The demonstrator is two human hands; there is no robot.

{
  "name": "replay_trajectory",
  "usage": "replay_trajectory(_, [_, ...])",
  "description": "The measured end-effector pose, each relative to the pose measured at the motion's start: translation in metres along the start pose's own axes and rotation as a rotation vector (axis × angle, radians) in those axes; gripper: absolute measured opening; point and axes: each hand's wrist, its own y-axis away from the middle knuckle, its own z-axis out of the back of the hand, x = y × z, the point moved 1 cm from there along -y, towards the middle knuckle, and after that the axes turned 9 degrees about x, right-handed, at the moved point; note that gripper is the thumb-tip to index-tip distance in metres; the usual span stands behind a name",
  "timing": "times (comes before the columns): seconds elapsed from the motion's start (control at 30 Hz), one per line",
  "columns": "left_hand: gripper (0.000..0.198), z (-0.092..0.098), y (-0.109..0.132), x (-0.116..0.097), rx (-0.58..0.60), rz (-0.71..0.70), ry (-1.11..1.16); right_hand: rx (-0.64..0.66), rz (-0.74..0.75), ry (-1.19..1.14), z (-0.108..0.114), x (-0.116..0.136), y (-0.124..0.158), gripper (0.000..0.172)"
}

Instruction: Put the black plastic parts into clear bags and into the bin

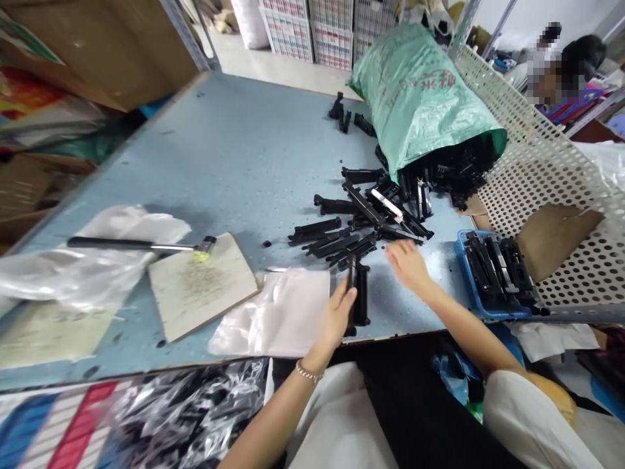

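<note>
My left hand is closed around a long black plastic piece at the table's front edge. Close beside it stands a similar black piece; whether my fingers hold that one too is hidden. My right hand hovers at the near side of a loose pile of black bar-shaped pieces, fingers apart and nothing seen in them. Clear plastic bags lie flat just left of my left hand. Out of a green woven sack, more black pieces spill onto the blue table.
A blue basket of black pieces stands on the right, against a perforated cream panel. To the left, a hammer rests across a light board and crumpled plastic. Bagged black pieces sit below the front edge.
</note>
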Motion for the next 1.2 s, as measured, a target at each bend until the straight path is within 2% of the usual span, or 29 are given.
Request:
replay_trajectory(0.03, [0.046, -0.006, -0.003, 0.008, 0.031, -0.025, -0.121, -0.088, -0.085, 0.116, 0.008, -0.016, -0.013, 0.027])
replay_trajectory(0.1, [0.043, -0.017, -0.008, 0.02, 0.081, -0.101, -0.355, -0.124, -0.207, 0.226, 0.021, -0.045, -0.032, 0.03])
replay_trajectory(0.17, [0.041, -0.024, -0.014, 0.022, 0.067, -0.21, -0.519, -0.114, -0.267, 0.077, 0.026, -0.065, -0.036, 0.029])
replay_trajectory(0.23, [0.036, -0.027, -0.02, 0.014, 0.041, -0.275, -0.552, -0.113, -0.279, -0.17, 0.024, -0.07, -0.025, 0.028])
replay_trajectory(0.27, [0.036, -0.028, -0.023, 0.007, 0.049, -0.283, -0.506, -0.106, -0.269, -0.287, 0.02, -0.067, -0.014, 0.03])
replay_trajectory(0.33, [0.044, -0.032, -0.028, -0.012, 0.137, -0.266, -0.287, -0.041, -0.207, -0.537, 0.008, -0.049, 0.01, 0.038])
replay_trajectory(0.4, [0.055, -0.039, -0.031, -0.032, 0.248, -0.177, 0.043, 0.056, -0.106, -0.839, -0.004, -0.022, 0.033, 0.043])
replay_trajectory(0.47, [0.056, -0.043, -0.031, -0.048, 0.294, -0.056, 0.323, 0.073, -0.049, -0.926, -0.007, 0.002, 0.049, 0.044])
replay_trajectory(0.5, [0.054, -0.043, -0.03, -0.055, 0.28, -0.007, 0.395, 0.023, -0.049, -0.863, -0.004, 0.01, 0.053, 0.044])
replay_trajectory(0.57, [0.049, -0.039, -0.025, -0.065, 0.233, 0.053, 0.423, -0.164, -0.034, -0.635, 0.009, 0.019, 0.053, 0.042])
replay_trajectory(0.63, [0.047, -0.032, -0.017, -0.071, 0.233, 0.103, 0.406, -0.323, 0.072, -0.39, 0.024, 0.021, 0.042, 0.039])
replay_trajectory(0.67, [0.046, -0.029, -0.013, -0.073, 0.249, 0.138, 0.412, -0.358, 0.156, -0.287, 0.03, 0.023, 0.034, 0.038])
replay_trajectory(0.77, [0.046, -0.024, -0.002, -0.077, 0.255, 0.218, 0.45, -0.325, 0.362, -0.149, 0.033, 0.03, 0.008, 0.039])
replay_trajectory(0.83, [0.047, -0.021, 0.001, -0.078, 0.191, 0.215, 0.453, -0.245, 0.357, -0.238, 0.026, 0.037, -0.006, 0.043])
replay_trajectory(0.9, [0.047, -0.016, 0.0, -0.077, 0.105, 0.192, 0.458, -0.138, 0.284, -0.391, 0.017, 0.043, -0.01, 0.046])
replay_trajectory(0.97, [0.05, -0.009, -0.004, -0.076, 0.027, 0.181, 0.494, -0.059, 0.253, -0.456, 0.009, 0.049, -0.004, 0.048])
replay_trajectory(1.03, [0.057, -0.003, -0.007, -0.074, -0.018, 0.177, 0.537, -0.037, 0.342, -0.352, 0.0, 0.056, 0.012, 0.047])
replay_trajectory(1.13, [0.057, -0.002, -0.01, -0.071, -0.002, 0.172, 0.502, -0.058, 0.494, -0.13, -0.016, 0.067, 0.041, 0.041])
replay_trajectory(1.2, [0.053, -0.004, -0.009, -0.066, 0.003, 0.122, 0.386, -0.06, 0.458, -0.131, -0.024, 0.074, 0.054, 0.04])
